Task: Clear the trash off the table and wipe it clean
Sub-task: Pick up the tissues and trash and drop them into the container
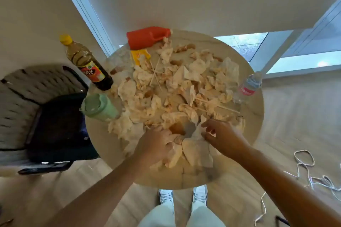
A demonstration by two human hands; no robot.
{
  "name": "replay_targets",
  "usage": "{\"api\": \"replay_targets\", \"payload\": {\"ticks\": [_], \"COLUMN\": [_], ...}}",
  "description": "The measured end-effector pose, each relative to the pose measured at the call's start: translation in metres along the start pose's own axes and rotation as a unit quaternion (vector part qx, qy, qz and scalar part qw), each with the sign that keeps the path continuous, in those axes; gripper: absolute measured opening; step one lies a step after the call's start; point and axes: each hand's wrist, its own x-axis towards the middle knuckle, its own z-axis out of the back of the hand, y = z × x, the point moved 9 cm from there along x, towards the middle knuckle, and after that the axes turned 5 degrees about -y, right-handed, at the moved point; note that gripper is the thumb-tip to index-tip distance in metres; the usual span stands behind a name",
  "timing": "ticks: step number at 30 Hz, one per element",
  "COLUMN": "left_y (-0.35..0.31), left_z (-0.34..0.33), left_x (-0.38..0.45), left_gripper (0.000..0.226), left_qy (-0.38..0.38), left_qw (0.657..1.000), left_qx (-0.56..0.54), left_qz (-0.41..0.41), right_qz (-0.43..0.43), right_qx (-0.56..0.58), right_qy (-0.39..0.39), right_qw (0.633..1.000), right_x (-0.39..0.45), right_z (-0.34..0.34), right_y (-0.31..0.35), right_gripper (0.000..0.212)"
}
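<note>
Stained tissues (167, 88) litter the round tabletop (252, 121); low centre, left hand (156, 145) clenches a gathered wad (177, 151), right hand (221, 138) pinches another tissue (198, 131), likely bunching trash for one lift.

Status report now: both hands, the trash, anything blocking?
Left hand grips crumpled tissues. Right hand pinches a tissue. Table heaped with trash, not wiped. Bottles, green cup stand at the rim.

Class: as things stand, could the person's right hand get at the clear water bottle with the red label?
Probably yes. The water bottle stands upright at the table's right edge, beyond the right hand; only low crumpled tissues and skewers lie between.
</note>
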Motion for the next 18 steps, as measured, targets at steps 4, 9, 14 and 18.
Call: {"api": "replay_targets", "payload": {"ticks": [4, 9, 14, 18], "left_y": [0.011, 0.007, -0.002, -0.010], "left_z": [-0.038, -0.065, -0.055, -0.028], "left_x": [-0.008, -0.014, -0.023, -0.034], "left_gripper": [0.046, 0.028, 0.017, 0.011], "left_qy": [0.022, -0.022, -0.117, -0.171], "left_qw": [0.997, 0.996, 0.993, 0.985], "left_qx": [0.070, 0.082, 0.029, -0.018], "left_qz": [0.021, 0.008, -0.001, 0.011], "right_qz": [-0.029, -0.045, -0.046, -0.026], "right_qx": [0.018, 0.031, 0.064, 0.106], "right_qy": [0.029, 0.039, 0.055, 0.061], "right_qw": [0.999, 0.998, 0.995, 0.992], "right_x": [-0.014, -0.032, -0.045, -0.049], "right_z": [-0.034, -0.065, -0.078, -0.080], "right_y": [-0.010, -0.020, -0.022, -0.013], "right_gripper": [0.026, 0.023, 0.021, 0.027]}}
